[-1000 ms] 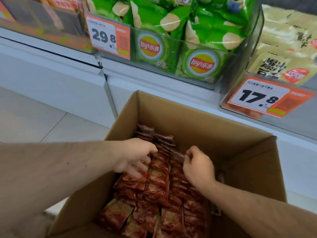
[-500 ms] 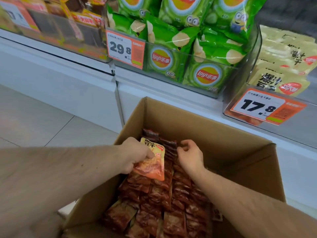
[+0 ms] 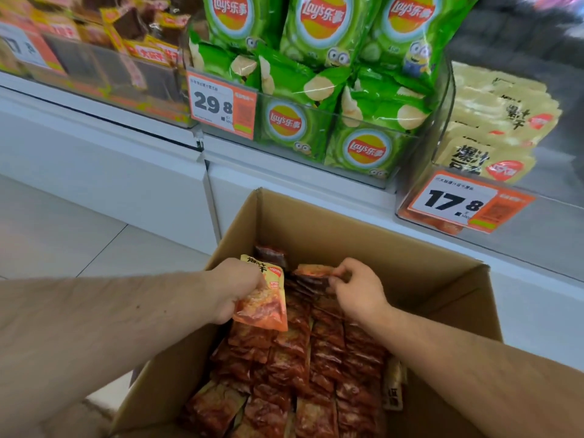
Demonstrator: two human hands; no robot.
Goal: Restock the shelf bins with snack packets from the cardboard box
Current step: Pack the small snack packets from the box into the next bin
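Now gripping one orange packet (image 3: 262, 298) in the left hand (image 3: 235, 289), pinching another packet (image 3: 316, 270) in the right hand (image 3: 358, 287), over the cardboard box (image 3: 395, 248); thin pinch risks slipping.

Bright even light, blurred corners, wide-angle bowing

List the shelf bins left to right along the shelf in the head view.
Bin of brown and yellow snack packs → bin of green Lay's chip bags, price tag 29.8 → bin of pale yellow packets, price tag 17.8.
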